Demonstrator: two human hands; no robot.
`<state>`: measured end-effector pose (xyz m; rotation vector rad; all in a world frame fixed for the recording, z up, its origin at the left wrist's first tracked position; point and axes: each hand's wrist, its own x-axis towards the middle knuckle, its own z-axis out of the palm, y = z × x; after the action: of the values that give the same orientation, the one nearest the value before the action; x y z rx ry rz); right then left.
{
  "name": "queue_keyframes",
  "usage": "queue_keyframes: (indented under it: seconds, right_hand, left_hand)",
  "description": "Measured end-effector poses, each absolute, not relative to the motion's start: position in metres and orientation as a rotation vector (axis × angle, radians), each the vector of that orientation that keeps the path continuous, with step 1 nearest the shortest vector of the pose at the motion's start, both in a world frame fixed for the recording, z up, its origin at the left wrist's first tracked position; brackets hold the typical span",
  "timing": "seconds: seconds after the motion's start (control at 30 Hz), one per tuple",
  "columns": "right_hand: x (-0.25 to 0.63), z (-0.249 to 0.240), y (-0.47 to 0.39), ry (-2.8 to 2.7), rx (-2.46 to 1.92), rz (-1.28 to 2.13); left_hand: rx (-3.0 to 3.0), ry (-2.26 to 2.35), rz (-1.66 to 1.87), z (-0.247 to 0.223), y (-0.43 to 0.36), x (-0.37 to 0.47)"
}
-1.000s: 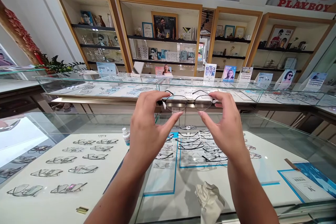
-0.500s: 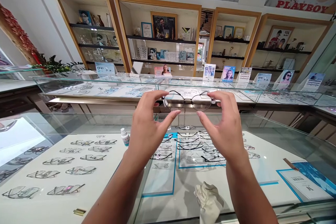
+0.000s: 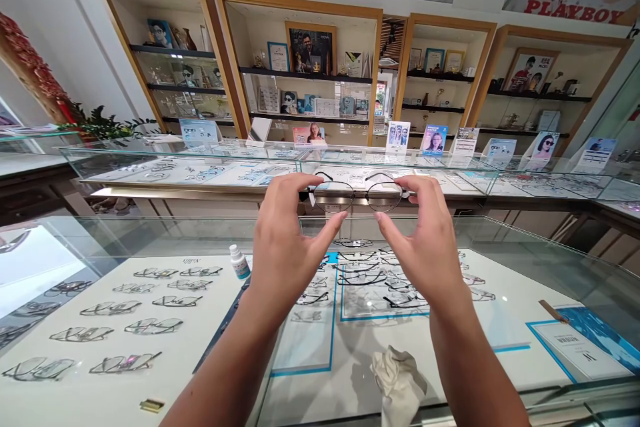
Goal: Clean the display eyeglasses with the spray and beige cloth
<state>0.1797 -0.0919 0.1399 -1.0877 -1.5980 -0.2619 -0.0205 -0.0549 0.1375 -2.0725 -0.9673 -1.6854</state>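
A pair of thin dark-rimmed eyeglasses (image 3: 360,194) is held up level above the glass display case, lenses facing across the room. My left hand (image 3: 285,247) grips its left side near the hinge, the index finger along the top and the thumb below the lens. On the other side my right hand (image 3: 425,240) holds the frame the same way. Small white tags show at both hinges. Below the hands, a crumpled pale cloth (image 3: 397,380) lies on the case near me, and a small white bottle (image 3: 240,262) stands left of my left hand.
Several eyeglasses (image 3: 111,307) lie in rows at the left, and more frames (image 3: 363,275) sit under the glass between my arms. A blue-and-white booklet (image 3: 583,343) lies at right. Beyond runs another glass counter (image 3: 250,155) with display cards, backed by wooden shelves (image 3: 305,80).
The eyeglasses and both hands stay nearly in place. My left hand and forearm have shifted slightly right, and the eyeglasses are tilted a little differently. The whole view has moved very slightly.
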Motion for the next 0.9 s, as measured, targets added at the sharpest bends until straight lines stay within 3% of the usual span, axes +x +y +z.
queue_keyframes:
  seconds: [0.9]
  right_hand:
    - [0.183,0.139,-0.09,-1.609,-1.161,-0.201]
  left_hand:
    - [-2.061,-0.982,-1.681,0.14,-0.063,-0.019]
